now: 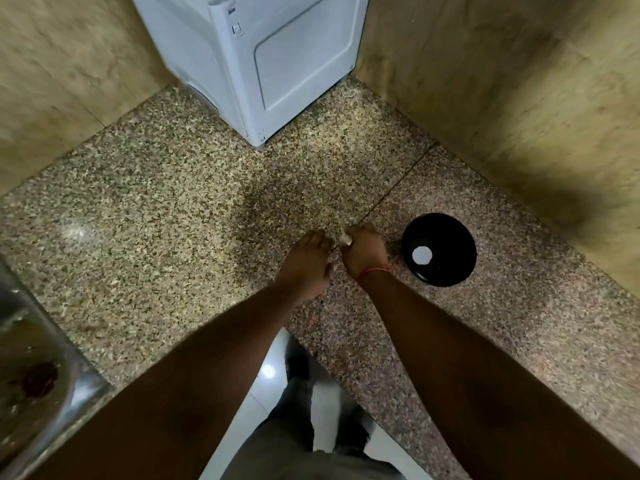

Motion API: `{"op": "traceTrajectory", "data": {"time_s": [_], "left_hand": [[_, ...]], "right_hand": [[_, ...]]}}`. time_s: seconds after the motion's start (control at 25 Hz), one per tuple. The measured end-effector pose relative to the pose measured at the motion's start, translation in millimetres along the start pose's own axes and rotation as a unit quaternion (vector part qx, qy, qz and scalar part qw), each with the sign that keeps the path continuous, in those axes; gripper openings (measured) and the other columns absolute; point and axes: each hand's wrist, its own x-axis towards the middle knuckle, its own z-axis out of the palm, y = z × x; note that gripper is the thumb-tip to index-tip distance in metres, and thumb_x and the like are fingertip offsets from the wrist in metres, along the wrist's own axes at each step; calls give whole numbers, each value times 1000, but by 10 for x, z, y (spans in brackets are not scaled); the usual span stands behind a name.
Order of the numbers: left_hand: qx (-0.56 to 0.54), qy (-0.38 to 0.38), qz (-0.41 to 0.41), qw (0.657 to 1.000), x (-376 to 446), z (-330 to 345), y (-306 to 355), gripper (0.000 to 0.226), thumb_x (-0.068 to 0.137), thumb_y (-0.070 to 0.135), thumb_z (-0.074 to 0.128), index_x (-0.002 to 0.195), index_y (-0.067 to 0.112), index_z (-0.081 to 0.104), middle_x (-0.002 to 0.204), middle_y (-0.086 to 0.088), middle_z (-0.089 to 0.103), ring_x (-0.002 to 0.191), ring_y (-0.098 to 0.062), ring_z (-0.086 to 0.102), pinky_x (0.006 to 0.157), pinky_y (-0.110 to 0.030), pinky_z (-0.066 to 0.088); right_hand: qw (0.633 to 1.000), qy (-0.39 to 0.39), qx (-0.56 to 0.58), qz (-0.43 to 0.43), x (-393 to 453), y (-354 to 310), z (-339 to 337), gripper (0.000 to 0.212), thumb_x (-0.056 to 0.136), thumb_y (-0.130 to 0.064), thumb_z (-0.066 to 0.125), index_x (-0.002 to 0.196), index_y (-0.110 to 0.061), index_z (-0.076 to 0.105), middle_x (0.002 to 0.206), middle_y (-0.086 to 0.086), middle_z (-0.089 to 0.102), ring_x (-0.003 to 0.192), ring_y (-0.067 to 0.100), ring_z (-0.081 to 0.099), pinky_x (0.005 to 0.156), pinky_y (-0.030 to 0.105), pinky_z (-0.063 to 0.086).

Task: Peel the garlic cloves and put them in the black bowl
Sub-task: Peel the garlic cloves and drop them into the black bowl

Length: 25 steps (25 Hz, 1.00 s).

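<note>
Garlic clove (345,239) pinched in right hand (363,256) over speckled stone counter (166,216), black bowl (439,249) just to the right.

Right hand curled around the pale clove, gripping it at the fingertips, a red thread (375,271) around the wrist. Left hand (308,263) close beside it on the left, fingers bent downward toward the clove; whether touching it or holding anything, cannot tell. Both hands near the middle of the counter, close above a dark seam in the stone. Bowl standing upright on the counter, apart from the right hand, a round white patch on its inside bottom; whether garlic or glare, unclear. White appliance (256,67) in the far corner between tan walls. Steel sink (31,368) at near left edge. Grey trousers and pale floor below, between the forearms.
</note>
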Motion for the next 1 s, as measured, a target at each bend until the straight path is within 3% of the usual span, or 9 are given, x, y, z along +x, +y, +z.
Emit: {"op": "traceTrajectory", "data": {"time_s": [0.28,0.44,0.6,0.76,0.92,1.0], "left_hand": [[37,6,7,999,-79,146,64,63,98,36,52,153,8,41,163,-18,31,153,-36,23,122,-50,29],[3,4,19,1000,-267,232,338,54,97,29,56,147,10,50,159,-18,37,149,-37,29,120,-50,33],[-41,10,59,997,-571,499,784,43,91,14,60,133,7,64,146,-21,51,139,-40,42,112,-46,42],[-113,41,24,992,-929,850,1291,35,88,8,65,122,10,73,138,-18,60,132,-39,49,105,-44,49],[-176,82,-7,981,-1230,1120,1765,16,85,7,66,94,10,78,114,-14,67,104,-35,63,84,-39,53],[-206,92,-11,974,-1276,1265,1877,13,85,9,69,87,16,79,96,-9,69,88,-31,65,75,-35,50]], "right_hand": [[1000,6,19,5,-196,245,93,30,94,-18,64,123,-15,71,123,17,64,105,37,65,85,33,50],[1000,1,28,-5,-585,572,87,22,90,-19,69,110,-17,74,108,13,68,98,33,65,76,27,41],[999,-12,30,-6,-1107,1024,27,26,90,-25,72,115,-16,75,111,13,69,101,32,65,87,33,49],[996,-15,87,-12,-1647,1510,7,20,86,-20,78,103,-10,78,101,13,74,95,29,67,82,32,48],[984,-10,176,29,-2079,1973,86,28,77,-16,87,103,-11,80,91,3,74,86,17,67,83,26,49],[960,-12,268,75,-2205,2103,153,33,73,-6,89,105,-7,79,89,0,71,86,12,64,82,23,50]]}}
